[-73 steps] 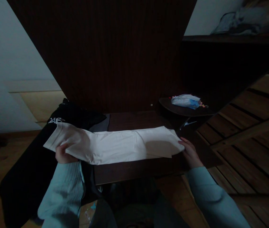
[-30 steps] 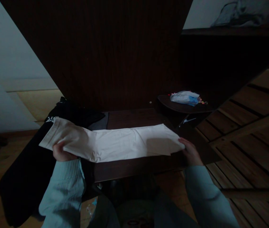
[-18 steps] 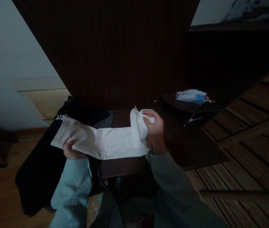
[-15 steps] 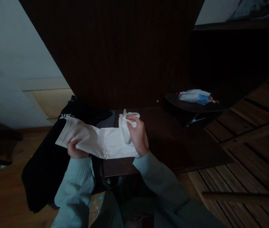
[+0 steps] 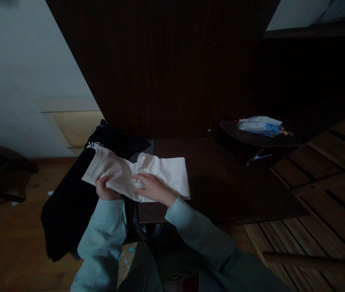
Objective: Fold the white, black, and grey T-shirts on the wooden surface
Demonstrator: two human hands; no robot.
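Note:
A white garment lies as a long folded strip across a dark wooden surface, its hemmed left end raised. My left hand grips the lower edge of that left end, thumb on top of the fabric. Over the middle of the strip, my right hand reaches leftward, its fingers closed around a bit of the white fabric by a fold. The right part of the strip lies flat in layers. Beneath and beyond the left end is a black garment with white lettering.
The dark wooden surface stretches right of the fabric, backed by a tall dark panel. A rounded shelf holds a blue-and-white plastic packet. Wooden slats stand at right. A dark stool is at far left.
My right hand has moved left and down from the right end to the strip's middle. The bunched fabric it held up now lies flat. My left hand keeps its hold.

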